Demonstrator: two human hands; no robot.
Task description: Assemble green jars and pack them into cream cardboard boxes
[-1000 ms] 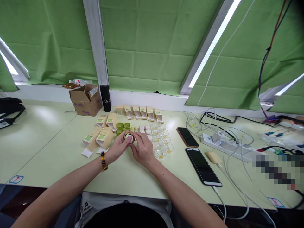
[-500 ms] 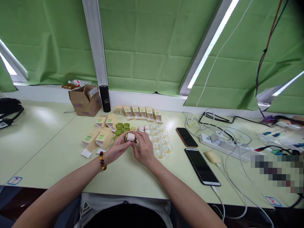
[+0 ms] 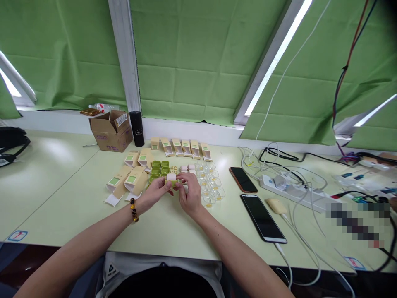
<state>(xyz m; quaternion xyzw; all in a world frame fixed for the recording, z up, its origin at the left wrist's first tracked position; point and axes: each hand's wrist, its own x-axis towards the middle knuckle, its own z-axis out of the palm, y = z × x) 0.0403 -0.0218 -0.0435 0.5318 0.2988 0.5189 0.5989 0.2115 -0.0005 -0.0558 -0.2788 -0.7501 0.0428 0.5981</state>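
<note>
Both hands hold a small green square case [image 3: 169, 182] with a pale pink roll [image 3: 171, 176] showing at its top. My left hand [image 3: 156, 189] grips the case from the left, and my right hand [image 3: 190, 193] pinches its right side with bent fingers. Just behind the hands lie several more green cases [image 3: 156, 164], a few tiny yellowish pieces [image 3: 173, 169] and loose pink rolls [image 3: 191, 167]. Clear plastic covers [image 3: 214, 181] sit in rows right of my right hand. My fingers hide part of the held case.
Opened beige cartons [image 3: 133, 178] lie at left, with a row of cartons [image 3: 186, 147] behind. A cardboard box [image 3: 111, 131] and black bottle [image 3: 137, 129] stand at the back. Phones [image 3: 263, 217], a power strip [image 3: 297, 193] and tangled cables [image 3: 279, 155] occupy the right.
The held case has tipped more upright, so its green side now faces me below the pink roll. My right hand's fingers have shifted to the right side of the case.
</note>
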